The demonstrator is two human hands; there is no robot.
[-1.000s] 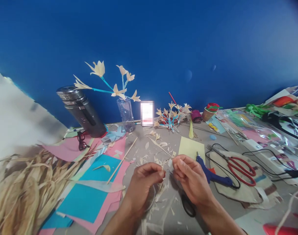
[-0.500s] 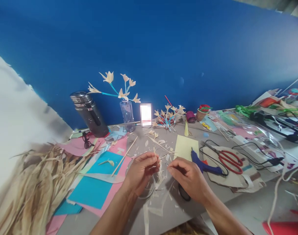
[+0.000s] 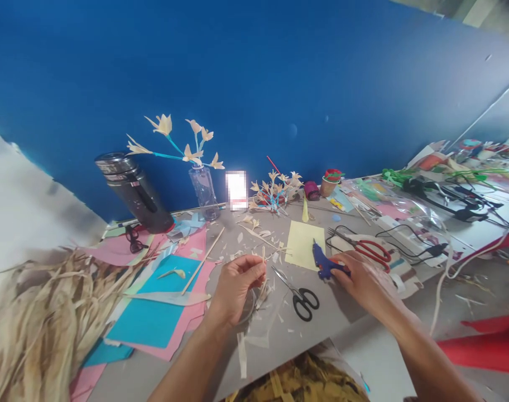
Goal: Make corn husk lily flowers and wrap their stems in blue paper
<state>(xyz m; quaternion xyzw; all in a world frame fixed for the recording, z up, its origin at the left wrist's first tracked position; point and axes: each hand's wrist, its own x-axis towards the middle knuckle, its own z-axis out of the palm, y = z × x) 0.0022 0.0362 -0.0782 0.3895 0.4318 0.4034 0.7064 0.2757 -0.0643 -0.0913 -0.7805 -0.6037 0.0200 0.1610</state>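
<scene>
My left hand [image 3: 243, 285] is closed in a pinch on a small pale husk piece [image 3: 263, 254], whose thin tip sticks up above the fingers. Over to the right, my right hand [image 3: 359, 279] has its fingers around the handle of a blue glue gun [image 3: 323, 263], nozzle toward the back left. Between the hands, black-handled scissors [image 3: 305, 303] lie on the table, their blades toward my left hand. Under the glue gun's nozzle side is a sheet of yellow paper [image 3: 303, 244]. Pale husk scraps lie around my left hand.
A dark thermos [image 3: 139, 195] and a clear vase [image 3: 204, 195] of husk flowers stand by the blue wall. Dried husks [image 3: 41, 318] and blue paper [image 3: 154, 318] lie left. Red-handled scissors [image 3: 374, 250], cables and a power strip [image 3: 399, 231] are at right.
My right hand has moved right, away from the black-handled scissors, and taken hold of the glue gun. My left hand still pinches the husk piece. The view has shifted a little right.
</scene>
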